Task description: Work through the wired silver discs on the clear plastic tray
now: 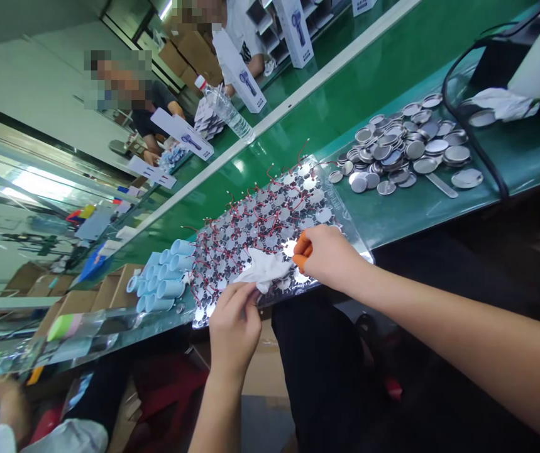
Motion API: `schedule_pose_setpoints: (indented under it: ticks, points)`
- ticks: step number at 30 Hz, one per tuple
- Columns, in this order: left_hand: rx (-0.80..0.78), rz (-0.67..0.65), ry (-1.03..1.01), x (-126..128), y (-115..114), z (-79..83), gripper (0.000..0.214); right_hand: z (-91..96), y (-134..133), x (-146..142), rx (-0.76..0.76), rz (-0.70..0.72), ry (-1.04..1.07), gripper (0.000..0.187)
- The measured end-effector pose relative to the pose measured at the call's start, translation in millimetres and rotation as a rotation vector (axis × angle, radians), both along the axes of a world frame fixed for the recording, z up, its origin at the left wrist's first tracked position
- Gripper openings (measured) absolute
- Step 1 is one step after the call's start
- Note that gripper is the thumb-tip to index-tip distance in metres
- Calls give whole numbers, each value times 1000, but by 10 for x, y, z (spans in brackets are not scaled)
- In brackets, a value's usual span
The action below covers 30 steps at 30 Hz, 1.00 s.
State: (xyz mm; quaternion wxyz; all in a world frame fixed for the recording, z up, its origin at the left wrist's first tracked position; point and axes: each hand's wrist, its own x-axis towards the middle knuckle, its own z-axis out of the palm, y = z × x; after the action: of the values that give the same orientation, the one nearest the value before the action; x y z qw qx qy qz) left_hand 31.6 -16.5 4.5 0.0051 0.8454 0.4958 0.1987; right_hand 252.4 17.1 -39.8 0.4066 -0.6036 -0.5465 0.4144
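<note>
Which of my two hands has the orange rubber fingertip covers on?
Your right hand; the left hand is bare and pinches the crumpled white cloth.

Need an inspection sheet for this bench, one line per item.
surface: green belt, running diagonally.
job's things: white cloth over tray of round boards.
clutter: metal discs heaped; pale blue tubes; water bottle.
grips: left hand and right hand, with orange finger cots, both pinch the cloth.
cables: red wires on the boards; black cable loops at right.
surroundings: co-workers seated opposite; white boxes.
</note>
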Motion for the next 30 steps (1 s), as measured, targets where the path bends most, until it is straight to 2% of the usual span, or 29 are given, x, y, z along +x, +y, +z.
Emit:
schedule_pose_setpoints:
  ticks: [5,8,10,13,17,22,26,30]
  points:
    - [81,171,-82,29,338,186,12,3,6,5,14,2,-1,5]
    - [151,271,-145,-29,516,235,20,-3,4,6,5,6,8,6]
    - [189,309,-182,-88,550,238,24,-10,1,5,0,8,26,6]
    - [193,289,-187,-156,460,196,25,-11,-8,7,1,22,61,5]
    - [66,219,-199,-168,238,50,22,17,-39,16,3,45,73,4]
    - [-10,120,-237,-138,65,-131,20,61,-86,17,16,61,-36,7]
    - [-74,66,-233,-157,36,-218,19,72,-112,5,18,60,-90,11]
    - [-119,46,-235,-200,119,-253,43,100,-127,-5,3,65,-76,11]
